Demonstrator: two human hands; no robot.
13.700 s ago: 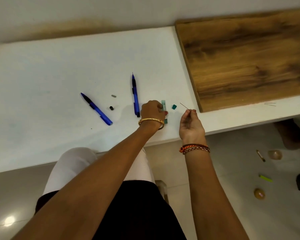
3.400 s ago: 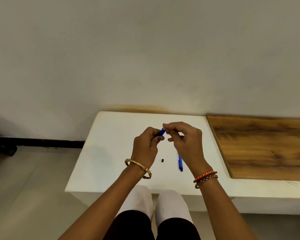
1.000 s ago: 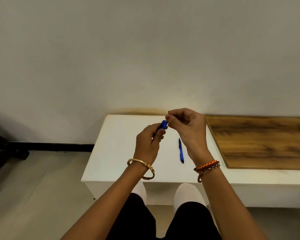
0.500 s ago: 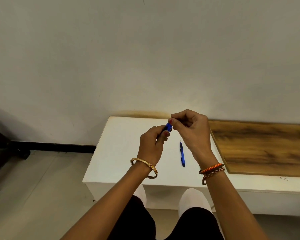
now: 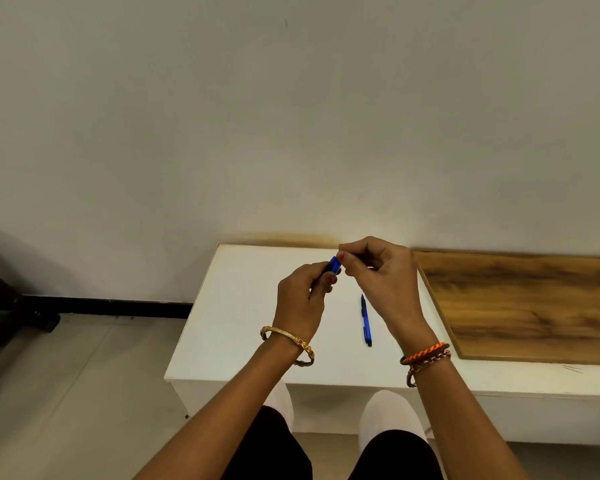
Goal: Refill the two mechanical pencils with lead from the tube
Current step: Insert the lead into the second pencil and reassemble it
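- We find one blue mechanical pencil [image 5: 334, 264] raised above the white table [image 5: 243, 306], its open end tilted up toward the right hand [image 5: 381, 271]; we judge this angle is chosen so lead can slide down the barrel
- The left hand [image 5: 303, 299] has its fingers curled round the pencil body, leaving only the top end exposed and steady
- The right hand has thumb and forefinger pinched together at that end; whatever it pinches, lead or cap, is too small for us to make out
- The second pencil [image 5: 366, 320] lies flat on the table between the wrists, within easy reach, in our judgement awaiting its turn or already done
- We cannot see the lead tube
- A wooden board [image 5: 534, 306] covers the table's right part
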